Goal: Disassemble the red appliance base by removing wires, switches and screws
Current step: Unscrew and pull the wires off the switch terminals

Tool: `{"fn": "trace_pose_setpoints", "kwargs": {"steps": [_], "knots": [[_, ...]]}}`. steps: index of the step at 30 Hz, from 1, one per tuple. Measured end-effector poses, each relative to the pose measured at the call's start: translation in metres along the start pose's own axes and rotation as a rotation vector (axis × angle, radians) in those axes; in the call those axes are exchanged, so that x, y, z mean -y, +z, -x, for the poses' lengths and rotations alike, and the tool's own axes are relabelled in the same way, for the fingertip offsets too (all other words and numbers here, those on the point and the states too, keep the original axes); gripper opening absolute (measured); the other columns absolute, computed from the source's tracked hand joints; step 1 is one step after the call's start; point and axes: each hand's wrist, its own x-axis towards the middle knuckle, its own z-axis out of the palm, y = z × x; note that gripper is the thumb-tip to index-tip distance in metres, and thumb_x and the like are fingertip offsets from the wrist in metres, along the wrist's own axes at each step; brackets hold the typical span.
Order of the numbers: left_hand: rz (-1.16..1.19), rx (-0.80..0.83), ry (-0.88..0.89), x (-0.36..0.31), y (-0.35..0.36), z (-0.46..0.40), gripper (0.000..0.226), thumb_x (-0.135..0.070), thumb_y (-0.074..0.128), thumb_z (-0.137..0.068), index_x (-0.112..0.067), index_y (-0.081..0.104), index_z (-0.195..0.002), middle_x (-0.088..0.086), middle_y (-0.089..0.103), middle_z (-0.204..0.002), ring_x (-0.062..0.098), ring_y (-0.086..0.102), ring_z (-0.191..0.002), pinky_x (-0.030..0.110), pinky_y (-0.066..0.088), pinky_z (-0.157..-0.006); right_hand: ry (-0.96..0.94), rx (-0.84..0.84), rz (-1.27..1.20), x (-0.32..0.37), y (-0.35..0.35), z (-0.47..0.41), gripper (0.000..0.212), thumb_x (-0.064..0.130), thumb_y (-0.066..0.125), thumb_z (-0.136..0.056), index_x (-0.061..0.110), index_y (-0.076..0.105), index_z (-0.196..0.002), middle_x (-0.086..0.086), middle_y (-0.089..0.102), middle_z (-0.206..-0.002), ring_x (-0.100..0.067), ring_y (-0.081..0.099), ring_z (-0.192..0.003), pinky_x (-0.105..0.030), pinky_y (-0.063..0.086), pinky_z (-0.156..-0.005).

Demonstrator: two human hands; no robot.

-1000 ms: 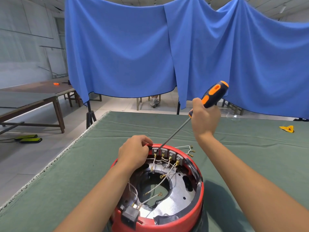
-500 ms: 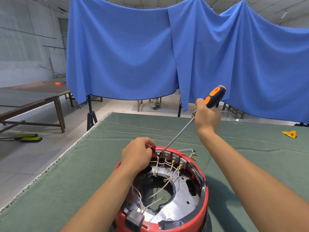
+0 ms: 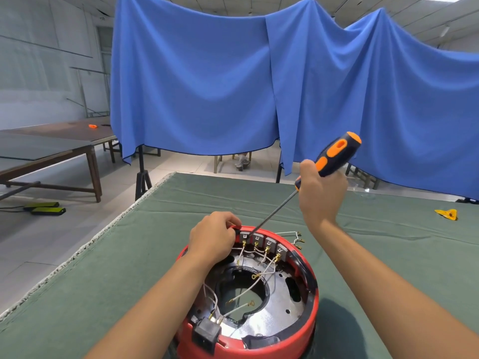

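The red appliance base [image 3: 308,325] stands open side up on the green table, a shiny metal plate inside. A row of grey switches [image 3: 263,242] sits along its far inner rim, white wires [image 3: 259,278] with brass terminals hanging from them. A black socket [image 3: 206,332] is at the near rim. My left hand [image 3: 212,238] grips the far left rim beside the switches. My right hand [image 3: 321,193] holds an orange and black screwdriver [image 3: 334,154], its tip at the leftmost switch.
The green cloth table [image 3: 129,268] ends at a frayed left edge. A yellow object [image 3: 447,213] lies at the far right. Blue drapes [image 3: 259,86] hang behind. Wooden tables [image 3: 51,143] and yellow-black items [image 3: 45,208] on the floor are at left.
The view has shifted slightly. My right hand and the screwdriver handle have moved a little; the tip stays at the leftmost switch. My left hand keeps its grip on the rim.
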Motion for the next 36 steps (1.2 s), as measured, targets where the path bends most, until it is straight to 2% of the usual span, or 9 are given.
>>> {"fn": "trace_pose_setpoints", "kwargs": {"steps": [3, 8, 11, 14, 16, 22, 26, 29, 36], "knots": [[0.001, 0.002, -0.004, 0.000, 0.000, 0.000, 0.029, -0.014, 0.051, -0.086, -0.035, 0.068, -0.099, -0.015, 0.068, -0.104, 0.011, 0.059, -0.103, 0.029, 0.043, -0.084, 0.060, 0.042, 0.122, 0.003, 0.011, -0.013, 0.026, 0.035, 0.053, -0.066, 0.017, 0.046, -0.049, 0.003, 0.053, -0.044, -0.023, 0.053, -0.051, -0.041, 0.050, -0.056], [0.006, 0.002, -0.008, 0.000, 0.000, 0.000, 0.029, -0.014, 0.051, -0.085, -0.034, 0.068, -0.097, -0.015, 0.068, -0.102, 0.011, 0.059, -0.101, 0.030, 0.045, -0.086, 0.206, 0.048, 0.224, -0.004, 0.023, -0.028, 0.028, 0.042, 0.048, -0.063, 0.018, 0.046, -0.049, 0.009, 0.046, -0.035, -0.021, 0.051, -0.049, -0.035, 0.047, -0.056], [0.008, 0.007, -0.010, 0.000, -0.001, -0.001, 0.029, -0.013, 0.051, -0.084, -0.034, 0.068, -0.096, -0.015, 0.068, -0.100, 0.012, 0.060, -0.100, 0.030, 0.046, -0.086, 0.288, 0.037, 0.237, -0.010, 0.026, -0.032, 0.025, 0.040, 0.049, -0.064, 0.018, 0.049, -0.051, 0.008, 0.051, -0.040, -0.023, 0.056, -0.053, -0.037, 0.052, -0.061], [0.005, 0.010, -0.009, 0.000, -0.001, -0.001, 0.029, -0.013, 0.051, -0.084, -0.034, 0.068, -0.097, -0.014, 0.068, -0.099, 0.012, 0.060, -0.100, 0.031, 0.047, -0.086, 0.345, 0.016, 0.244, -0.015, 0.024, -0.034, 0.023, 0.037, 0.052, -0.067, 0.018, 0.053, -0.055, 0.004, 0.060, -0.053, -0.028, 0.067, -0.067, -0.038, 0.053, -0.066], [0.004, 0.013, -0.013, 0.000, 0.000, -0.001, 0.030, -0.013, 0.050, -0.084, -0.034, 0.068, -0.097, -0.014, 0.068, -0.100, 0.012, 0.059, -0.099, 0.031, 0.047, -0.085, 0.362, 0.002, 0.206, -0.019, 0.020, -0.033, 0.022, 0.035, 0.054, -0.073, 0.020, 0.051, -0.057, 0.007, 0.058, -0.050, -0.027, 0.068, -0.070, -0.036, 0.052, -0.066], [0.001, 0.016, -0.012, -0.001, -0.001, -0.002, 0.030, -0.014, 0.051, -0.085, -0.034, 0.067, -0.098, -0.014, 0.068, -0.102, 0.012, 0.059, -0.100, 0.031, 0.046, -0.086, 0.247, -0.074, 0.002, -0.013, 0.004, -0.019, 0.024, 0.035, 0.052, -0.067, 0.022, 0.048, -0.048, 0.008, 0.052, -0.038, -0.008, 0.050, -0.042, -0.027, 0.041, -0.053], [0.003, 0.021, -0.011, -0.001, -0.001, 0.000, 0.029, -0.014, 0.051, -0.086, -0.034, 0.067, -0.099, -0.014, 0.068, -0.104, 0.012, 0.059, -0.103, 0.031, 0.046, -0.088, 0.104, -0.138, -0.171, -0.009, -0.005, 0.004, 0.030, 0.029, 0.055, -0.074, 0.014, 0.047, -0.049, 0.007, 0.049, -0.037, -0.009, 0.047, -0.040, -0.018, 0.041, -0.047], [0.004, 0.016, -0.008, -0.001, -0.001, 0.001, 0.030, -0.014, 0.051, -0.086, -0.033, 0.068, -0.100, -0.014, 0.068, -0.106, 0.011, 0.059, -0.105, 0.029, 0.045, -0.088, 0.086, -0.138, -0.242, -0.009, -0.014, 0.017, 0.032, 0.027, 0.055, -0.076, 0.008, 0.050, -0.050, 0.007, 0.050, -0.038, -0.006, 0.046, -0.039, -0.013, 0.041, -0.048], [0.009, 0.011, -0.017, -0.003, -0.003, 0.003, 0.030, -0.012, 0.050, -0.086, -0.033, 0.068, -0.099, -0.014, 0.067, -0.105, 0.011, 0.058, -0.104, 0.030, 0.044, -0.086, -0.038, -0.056, -0.225, -0.002, -0.018, 0.028, 0.032, 0.029, 0.057, -0.075, 0.012, 0.051, -0.048, 0.009, 0.053, -0.039, -0.003, 0.049, -0.038, -0.014, 0.043, -0.047]]}}
